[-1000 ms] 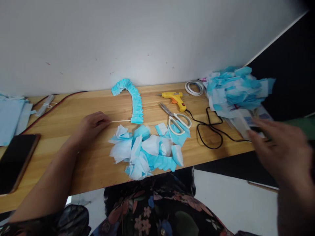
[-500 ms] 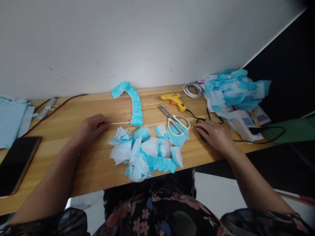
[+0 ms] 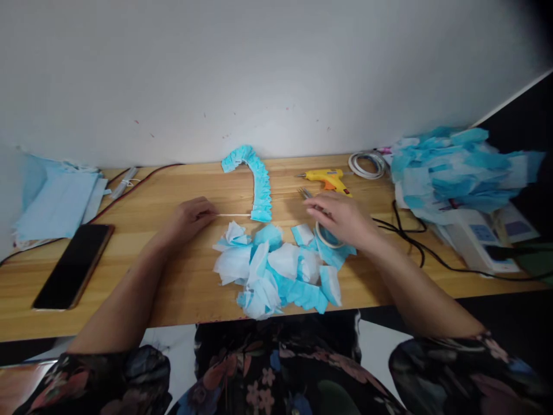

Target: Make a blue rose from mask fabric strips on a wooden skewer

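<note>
My left hand (image 3: pixel 192 218) rests on the table, its fingers pinched on the end of a thin whitish stick or cord (image 3: pixel 233 215). That piece runs straight to the lower end of a gathered, pleated light-blue strip (image 3: pixel 261 187), which curves like a hook on the wood. My right hand (image 3: pixel 339 216) lies over the scissors (image 3: pixel 306 193), fingers curled round the middle and handles. The blade tips and part of a white handle loop show; the rest is covered. Below them lies a loose heap of blue and white fabric pieces (image 3: pixel 276 271).
Behind the scissors lie a yellow glue gun (image 3: pixel 327 177) and a coiled white cable (image 3: pixel 367 165). A big pile of blue pieces (image 3: pixel 449 167) sits at right, by a white power strip (image 3: pixel 479 239) and black cords. Blue masks (image 3: pixel 58 199) and a phone (image 3: pixel 73 265) lie at left.
My right hand has moved left from the black cord beside the scissors onto the scissors. The left hand keeps its pinch. The view has turned a little left.
</note>
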`<state>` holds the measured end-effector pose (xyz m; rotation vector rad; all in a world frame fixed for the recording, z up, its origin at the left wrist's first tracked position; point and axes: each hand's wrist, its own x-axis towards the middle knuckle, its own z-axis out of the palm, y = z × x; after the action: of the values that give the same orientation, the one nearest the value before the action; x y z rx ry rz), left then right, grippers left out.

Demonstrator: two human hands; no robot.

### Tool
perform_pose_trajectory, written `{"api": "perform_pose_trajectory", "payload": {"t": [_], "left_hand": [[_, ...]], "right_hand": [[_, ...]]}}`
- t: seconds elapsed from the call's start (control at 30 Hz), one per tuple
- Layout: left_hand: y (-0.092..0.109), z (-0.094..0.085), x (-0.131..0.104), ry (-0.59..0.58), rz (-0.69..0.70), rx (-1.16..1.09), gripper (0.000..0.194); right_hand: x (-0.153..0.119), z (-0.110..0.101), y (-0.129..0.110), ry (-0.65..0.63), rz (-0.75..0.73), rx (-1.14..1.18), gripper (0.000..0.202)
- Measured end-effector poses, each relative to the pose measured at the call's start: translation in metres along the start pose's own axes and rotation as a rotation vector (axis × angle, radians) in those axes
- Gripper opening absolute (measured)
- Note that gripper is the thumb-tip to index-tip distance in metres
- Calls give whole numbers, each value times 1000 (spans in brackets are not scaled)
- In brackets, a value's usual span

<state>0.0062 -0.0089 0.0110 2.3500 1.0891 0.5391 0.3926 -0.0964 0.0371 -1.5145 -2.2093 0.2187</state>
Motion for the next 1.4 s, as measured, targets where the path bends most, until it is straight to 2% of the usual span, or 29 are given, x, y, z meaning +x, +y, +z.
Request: {"api": "perform_pose_trajectory", "payload": {"t": [0.1, 0.2, 0.33, 0.43, 0.6, 0.83, 1.0, 1.2, 1.3, 1.4], "left_hand": [[-3, 2, 0, 15, 17, -4, 25], [-6, 3, 0, 16, 32, -12, 24], [-4, 2, 1, 14, 34, -18, 24], [-1, 1, 2, 4, 24, -19, 24], [-2, 2, 2, 20, 55, -22, 25], [-9, 6, 3, 74, 92, -15, 24], [-7, 5, 2, 78, 84, -14, 24], [-6, 5, 3, 77, 85, 16, 23], [-7, 6, 3, 94, 80, 20, 23], [-7, 7, 4, 111, 87, 23, 22]], "right_hand": [[27, 15, -11, -79, -80, -3, 29], [44, 28, -19, -85, -123, 52, 29], [46, 43, -20, -25, -159, 184, 29], [37, 49, -14, 43, -124, 225, 28], [31, 51, -6, 112, -46, 196, 29], [32, 55, -4, 105, -94, 161, 30], [31, 58, 1, 100, -94, 154, 29], [32, 56, -1, 87, 43, 207, 18], [33, 54, -4, 132, 109, 252, 12], [34, 52, -2, 227, 119, 274, 19]]}}
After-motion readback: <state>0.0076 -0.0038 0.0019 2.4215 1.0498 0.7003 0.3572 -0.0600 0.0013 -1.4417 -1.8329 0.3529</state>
